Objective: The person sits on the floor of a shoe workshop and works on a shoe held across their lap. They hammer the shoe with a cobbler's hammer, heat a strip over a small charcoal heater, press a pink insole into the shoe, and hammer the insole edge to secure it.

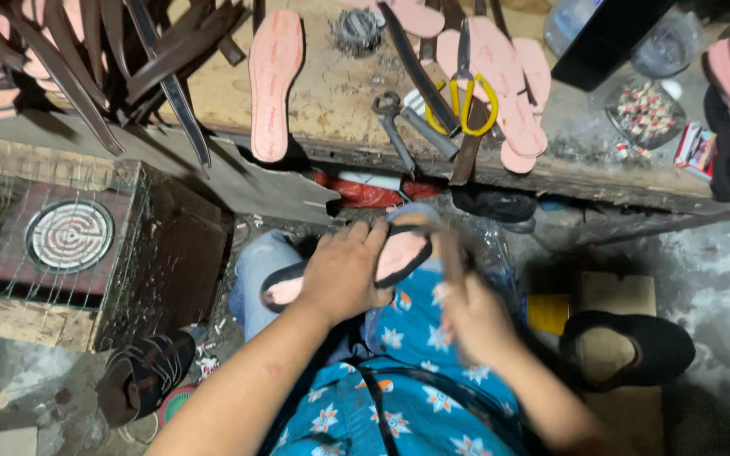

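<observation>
My left hand [344, 274] grips a pink shoe insole with a black edge [399, 256], held flat over my lap. A dark strap [416, 226] crosses the insole's far end. My right hand [472, 317] is blurred and closed on a thin brown stick-like tool [451, 262] that points up toward the insole's far end. Below the hands lie my blue flowered shirt [407, 405] and my jeans-clad knee [265, 262].
A wooden workbench [331, 93] ahead carries pink insoles [274, 80], yellow-handled scissors [465, 93], pliers [392, 127] and dark straps [111, 59]. A coil heater in a wire cage [69, 235] stands left. A finished dark sandal [141, 376] and a black sole [627, 348] lie nearby.
</observation>
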The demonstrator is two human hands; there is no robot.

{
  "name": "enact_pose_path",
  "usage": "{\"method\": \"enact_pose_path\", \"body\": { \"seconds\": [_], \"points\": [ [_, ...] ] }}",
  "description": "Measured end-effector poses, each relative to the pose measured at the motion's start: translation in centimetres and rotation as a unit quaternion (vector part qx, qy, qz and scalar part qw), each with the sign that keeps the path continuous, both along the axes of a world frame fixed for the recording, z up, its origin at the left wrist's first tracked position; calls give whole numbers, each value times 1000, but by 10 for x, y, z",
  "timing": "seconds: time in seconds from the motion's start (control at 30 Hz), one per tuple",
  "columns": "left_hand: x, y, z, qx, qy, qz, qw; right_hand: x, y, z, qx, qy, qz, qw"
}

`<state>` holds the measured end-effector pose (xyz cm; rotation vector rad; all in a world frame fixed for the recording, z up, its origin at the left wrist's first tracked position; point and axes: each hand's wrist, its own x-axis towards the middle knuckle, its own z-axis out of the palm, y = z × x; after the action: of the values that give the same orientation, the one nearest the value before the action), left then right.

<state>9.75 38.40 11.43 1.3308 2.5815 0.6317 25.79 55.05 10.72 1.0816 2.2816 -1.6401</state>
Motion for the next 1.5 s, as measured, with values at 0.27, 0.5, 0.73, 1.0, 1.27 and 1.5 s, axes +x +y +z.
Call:
{"method": "enact_pose_path", "body": {
  "seconds": [0.27,0.5,0.73,1.0,1.27,1.5],
  "points": [
    [13,-55,36,241,63,125,960,24,21,4,203,211,88,952],
    [23,-148,68,294,-92,147,940,-17,-26,88,11,234,167,958],
    [35,-175,71,374,-193,135,897,-28,-72,127,167,162,299,925],
    [19,-146,49,304,-21,126,944,-24,-69,105,300,241,357,851],
    [18,-58,-10,113,-37,94,989,12,-20,57,233,97,56,966],
    [24,-41,-18,109,-24,77,991,12,-16,17,282,97,161,941]
  ]
}}
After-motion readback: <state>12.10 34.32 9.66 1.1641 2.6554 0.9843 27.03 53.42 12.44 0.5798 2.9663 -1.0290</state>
